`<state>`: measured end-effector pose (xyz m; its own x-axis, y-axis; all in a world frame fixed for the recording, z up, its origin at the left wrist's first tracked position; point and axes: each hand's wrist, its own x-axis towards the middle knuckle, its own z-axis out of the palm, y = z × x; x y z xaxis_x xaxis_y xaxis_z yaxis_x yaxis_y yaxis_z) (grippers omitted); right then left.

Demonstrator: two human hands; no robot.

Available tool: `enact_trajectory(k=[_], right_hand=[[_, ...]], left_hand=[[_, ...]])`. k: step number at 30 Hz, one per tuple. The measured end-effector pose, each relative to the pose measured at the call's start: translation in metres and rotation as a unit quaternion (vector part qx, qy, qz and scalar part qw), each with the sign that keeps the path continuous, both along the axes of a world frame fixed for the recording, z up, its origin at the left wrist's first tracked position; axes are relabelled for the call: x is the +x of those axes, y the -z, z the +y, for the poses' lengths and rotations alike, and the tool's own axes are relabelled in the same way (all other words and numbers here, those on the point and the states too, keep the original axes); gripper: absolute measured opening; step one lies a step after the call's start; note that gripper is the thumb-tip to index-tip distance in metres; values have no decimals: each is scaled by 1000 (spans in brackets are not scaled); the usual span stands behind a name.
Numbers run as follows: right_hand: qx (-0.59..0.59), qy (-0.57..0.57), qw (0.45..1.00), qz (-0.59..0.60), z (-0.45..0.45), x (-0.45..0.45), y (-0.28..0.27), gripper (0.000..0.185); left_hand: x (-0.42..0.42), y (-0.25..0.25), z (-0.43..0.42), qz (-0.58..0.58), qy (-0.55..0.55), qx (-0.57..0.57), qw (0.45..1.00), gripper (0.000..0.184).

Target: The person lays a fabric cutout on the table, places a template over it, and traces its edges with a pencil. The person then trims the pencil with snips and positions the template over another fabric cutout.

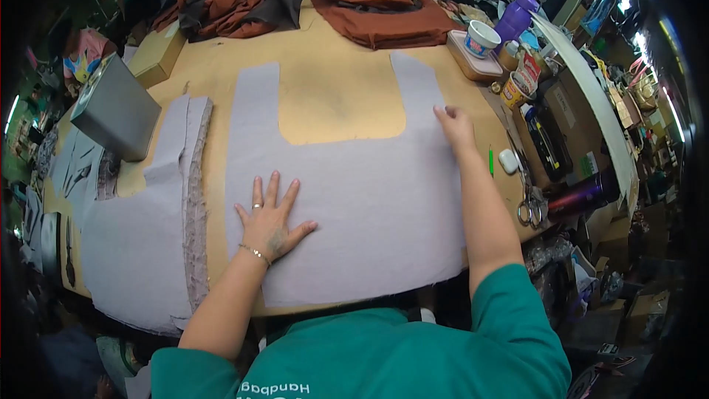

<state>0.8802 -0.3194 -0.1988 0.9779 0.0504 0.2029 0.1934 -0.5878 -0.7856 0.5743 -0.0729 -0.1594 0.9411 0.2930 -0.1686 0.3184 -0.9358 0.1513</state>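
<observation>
A pale lilac-grey fabric panel [354, 214], cut with a deep square notch at its far side, lies flat on the table in front of me. My left hand [269, 214] rests palm down on its left part, fingers spread, with a ring and a bracelet. At the panel's far right edge, my right hand [454, 125] has thumb and fingers drawn together on the fabric; the fingertips are partly hidden. Left of the panel is a stack of similar cut fabric pieces [136, 251], with a grey metal block [122, 111] standing on its far part.
Rust-brown and dark cloth heaps [377, 0] lie at the table's far side. Along the right are a green pencil [490, 161], a white case [508, 161], scissors [529, 207], a purple tumbler [583, 198] and tubs. A cardboard box [156, 59] sits far left, near another person [88, 55].
</observation>
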Motion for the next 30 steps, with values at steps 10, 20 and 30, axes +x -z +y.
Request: enact_trajectory(k=[10, 20, 30], right_hand=[[70, -54, 982, 168, 64, 134, -6, 49], [-22, 23, 994, -102, 43, 131, 4, 63], [212, -47, 928, -301, -129, -179, -160, 31]], left_hand=[[6, 4, 3, -12, 5, 25, 1000, 78], [17, 3, 6, -4, -1, 10, 1000, 78], [22, -16, -18, -20, 83, 29, 996, 77]])
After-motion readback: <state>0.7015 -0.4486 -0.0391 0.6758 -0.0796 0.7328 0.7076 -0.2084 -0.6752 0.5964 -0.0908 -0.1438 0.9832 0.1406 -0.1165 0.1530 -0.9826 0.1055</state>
